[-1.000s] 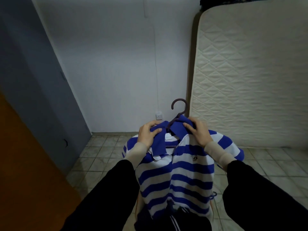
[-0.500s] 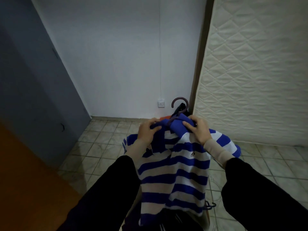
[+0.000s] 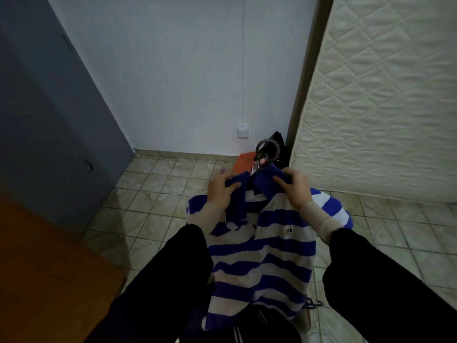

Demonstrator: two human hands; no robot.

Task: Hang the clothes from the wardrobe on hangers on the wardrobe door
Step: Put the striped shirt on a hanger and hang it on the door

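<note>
The shirt (image 3: 259, 246), striped blue and white, is already sitting on a hanger (image 3: 267, 154): the hanger's hook is standing clear above the collar, while its shoulders are hidden under the cloth. Judging from this, the mounting step is nearly complete and the collar is being straightened. The hanging step is not yet done; no garment is showing on any door in view. A grey door (image 3: 49, 120) is standing at the left, well apart from the shirt. Whether it belongs to the wardrobe cannot be told.

The shirt is hanging in front of the person, above the tiled floor (image 3: 153, 194), with its body draping down between the two dark sleeves.

Grip state:
- The left hand (image 3: 221, 191) is gripping the left flap of the blue collar, fingers curled round the cloth, thumb lying on top.
- The right hand (image 3: 295, 188) is pinching the right flap of the collar, fingers folded over its edge.
- Both grips are clamped on the collar, just beside the hook's stem. Neither is touching the hook itself.

A mattress (image 3: 383, 107) is leaning upright at the right. More dark clothing (image 3: 247, 328) is lying below the shirt's hem, so further garments probably remain to be hung.
</note>
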